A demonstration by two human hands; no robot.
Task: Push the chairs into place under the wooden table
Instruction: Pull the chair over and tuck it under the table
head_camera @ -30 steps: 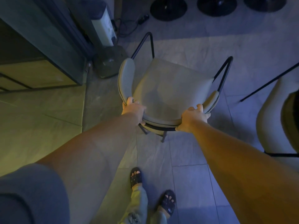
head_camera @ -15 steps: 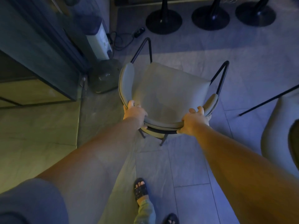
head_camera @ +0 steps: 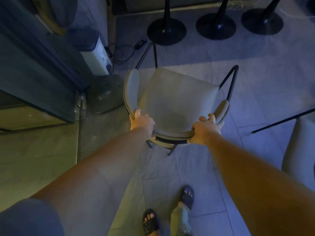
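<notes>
A pale padded chair [head_camera: 177, 97] with a curved backrest and thin black metal legs stands on the tiled floor in front of me, seen from above and behind. My left hand [head_camera: 142, 122] grips the left part of the backrest. My right hand [head_camera: 205, 130] grips the right part of the same backrest. Both arms are stretched out forward. No wooden table is in view.
Three round black pedestal bases [head_camera: 166, 30] line the far side. A white appliance [head_camera: 95, 57] with cables and a dark floor base [head_camera: 105, 94] sit left of the chair, beside a glass-fronted cabinet [head_camera: 39, 79]. Another pale chair [head_camera: 298, 150] is at the right edge. My sandalled feet [head_camera: 150, 222] show below.
I have stepped forward with the chair held in both hands; the pedestal bases and the appliance come further into view, and my feet have changed places.
</notes>
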